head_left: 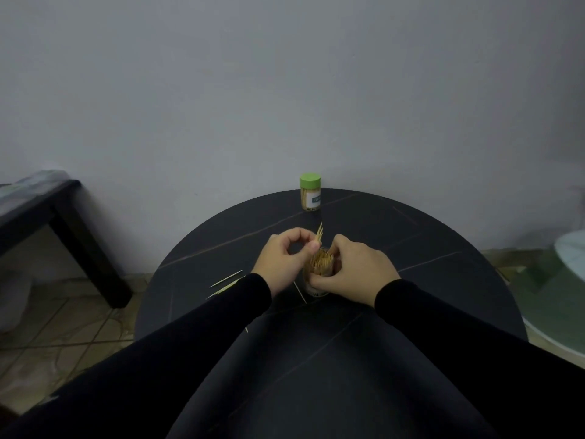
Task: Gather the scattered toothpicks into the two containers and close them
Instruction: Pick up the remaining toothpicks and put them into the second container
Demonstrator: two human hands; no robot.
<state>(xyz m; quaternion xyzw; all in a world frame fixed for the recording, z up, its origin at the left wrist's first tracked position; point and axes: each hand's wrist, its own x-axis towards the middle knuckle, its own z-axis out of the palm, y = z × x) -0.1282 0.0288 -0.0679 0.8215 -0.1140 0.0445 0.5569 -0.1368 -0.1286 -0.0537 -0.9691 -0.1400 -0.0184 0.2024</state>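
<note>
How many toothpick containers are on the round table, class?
2. The closed container with a green lid stands at the table's far edge. The open container, packed with toothpicks, stands near the middle, held by the right hand. No others show.

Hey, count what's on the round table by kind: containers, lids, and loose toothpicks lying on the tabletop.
Containers: 2, the closed container and the open container
Lids: 1, the green lid
Loose toothpicks visible on the table: 4
Total: 7
</note>
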